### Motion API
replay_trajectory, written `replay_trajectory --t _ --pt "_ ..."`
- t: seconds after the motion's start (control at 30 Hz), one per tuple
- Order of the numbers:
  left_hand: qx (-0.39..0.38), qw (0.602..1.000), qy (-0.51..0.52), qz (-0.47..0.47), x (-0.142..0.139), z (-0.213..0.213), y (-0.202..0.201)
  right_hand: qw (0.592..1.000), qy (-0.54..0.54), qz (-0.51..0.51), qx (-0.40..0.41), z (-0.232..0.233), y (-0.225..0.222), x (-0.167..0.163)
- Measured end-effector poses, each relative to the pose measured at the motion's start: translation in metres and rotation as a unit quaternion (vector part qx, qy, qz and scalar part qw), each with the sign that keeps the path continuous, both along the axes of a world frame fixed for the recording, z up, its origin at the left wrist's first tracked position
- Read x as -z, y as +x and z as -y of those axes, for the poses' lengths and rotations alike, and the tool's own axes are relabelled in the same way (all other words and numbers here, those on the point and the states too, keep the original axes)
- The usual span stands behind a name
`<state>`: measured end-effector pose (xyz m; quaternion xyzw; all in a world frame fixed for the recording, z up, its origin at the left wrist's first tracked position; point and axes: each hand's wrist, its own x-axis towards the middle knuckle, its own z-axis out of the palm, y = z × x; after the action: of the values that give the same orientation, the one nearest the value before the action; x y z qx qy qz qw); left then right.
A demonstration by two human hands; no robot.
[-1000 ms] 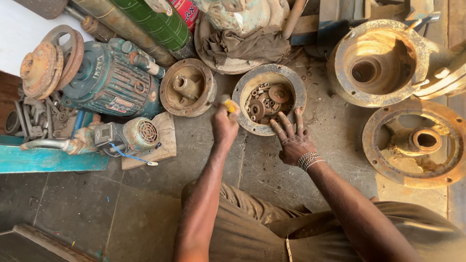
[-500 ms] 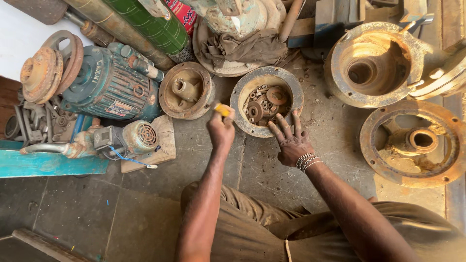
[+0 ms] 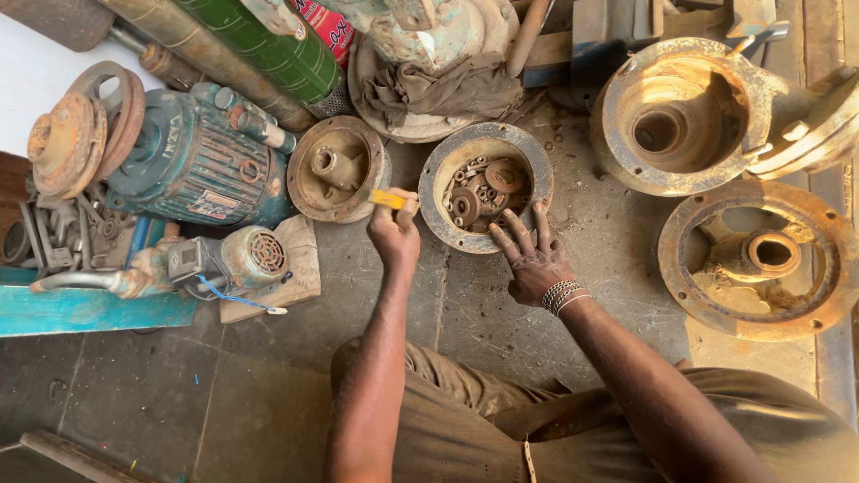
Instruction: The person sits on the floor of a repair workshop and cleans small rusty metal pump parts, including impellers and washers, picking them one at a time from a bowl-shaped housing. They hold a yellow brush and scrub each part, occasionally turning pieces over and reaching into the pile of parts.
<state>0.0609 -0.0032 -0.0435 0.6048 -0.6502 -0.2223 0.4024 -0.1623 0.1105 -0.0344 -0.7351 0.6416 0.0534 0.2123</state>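
Rusty nuts and washers (image 3: 479, 190) fill the round metal housing (image 3: 445, 210) just above the middle of the frame, and that heap is what I am busy with. My right hand (image 3: 530, 259) lies on its lower rim, fingers spread and loose, the tips reaching in among the pieces without closing on any of them. My left hand (image 3: 395, 234), at the housing's left edge, is clenched around a small yellow-handled tool (image 3: 389, 199), whose yellow end pokes out to the left toward the smaller rusty cover (image 3: 337, 168) beside it. I judge this to be the sorting step: feeling through the loose hardware for the piece I want. Next, I reckon, comes a fine pinch with the right fingers, lifting one part clear without spilling the rest, while the left keeps the tool ready. The green motor (image 3: 192, 161) sits at the upper left, well apart.
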Motion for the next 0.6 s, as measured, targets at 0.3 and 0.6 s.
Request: replay_trajectory --t 0.3,0.6 --pt "-0.017 0.997 0.070 -0.038 -0.009 -0.018 -0.010 1.000 0.009 0.002 0.006 0.002 -0.001 -0.004" --pt "0.057 0.998 -0.029 0.021 -0.023 -0.010 -0.009 1.000 0.014 -0.013 -0.004 0.000 -0.001 -0.002"
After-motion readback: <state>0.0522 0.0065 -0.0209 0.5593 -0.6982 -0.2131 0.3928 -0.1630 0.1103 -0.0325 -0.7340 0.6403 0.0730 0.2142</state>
